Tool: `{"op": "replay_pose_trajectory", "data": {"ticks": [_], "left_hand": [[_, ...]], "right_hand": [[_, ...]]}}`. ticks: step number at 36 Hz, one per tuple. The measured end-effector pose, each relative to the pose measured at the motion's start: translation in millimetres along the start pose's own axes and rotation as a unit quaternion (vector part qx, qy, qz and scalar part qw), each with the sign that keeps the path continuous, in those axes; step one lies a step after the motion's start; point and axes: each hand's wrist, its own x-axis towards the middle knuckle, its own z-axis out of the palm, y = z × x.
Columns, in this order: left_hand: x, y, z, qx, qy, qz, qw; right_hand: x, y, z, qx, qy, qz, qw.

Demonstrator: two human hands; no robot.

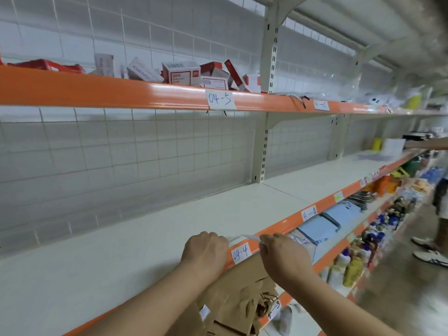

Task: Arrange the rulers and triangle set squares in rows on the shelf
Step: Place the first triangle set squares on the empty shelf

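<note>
The white shelf [150, 238] with an orange front lip runs across the middle, labelled "04-4" [240, 253]. Both my hands are at that lip. My left hand [204, 249] has its fingers curled at the shelf edge, at the left end of a thin, pale, clear strip [242, 237] that looks like a ruler. My right hand [282, 255] pinches the strip's right end. The strip lies roughly level just above the lip. No set squares are visible.
The upper shelf, labelled "04-5" [219, 99], holds several red-and-white boxes [184, 72]. Brown paper bags [240, 294] sit on the shelf below my hands, blue folders [322, 224] further right. Another person's arm [429, 143] and shoes [429, 251] are at the far right.
</note>
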Motion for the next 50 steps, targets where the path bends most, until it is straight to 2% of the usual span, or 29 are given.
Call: {"op": "replay_pose_trajectory", "data": {"ticks": [11,27,34,41,50], "left_hand": [[73,91,-18,-0.006,0.025,0.031,0.999],[198,254,-37,-0.042,0.027,0.011,0.999],[256,312,-33,-0.071,0.028,0.008,0.997],[324,363,-34,-0.072,0.026,0.040,0.996],[434,412,-29,-0.132,0.080,0.096,0.983]], "right_hand": [[30,111,-11,-0.016,0.003,0.038,0.999],[82,311,-31,-0.030,0.001,0.033,0.999],[104,390,-22,0.043,0.009,0.098,0.994],[130,462,-14,0.047,0.030,0.118,0.991],[198,545,-5,0.003,0.022,0.136,0.990]]}}
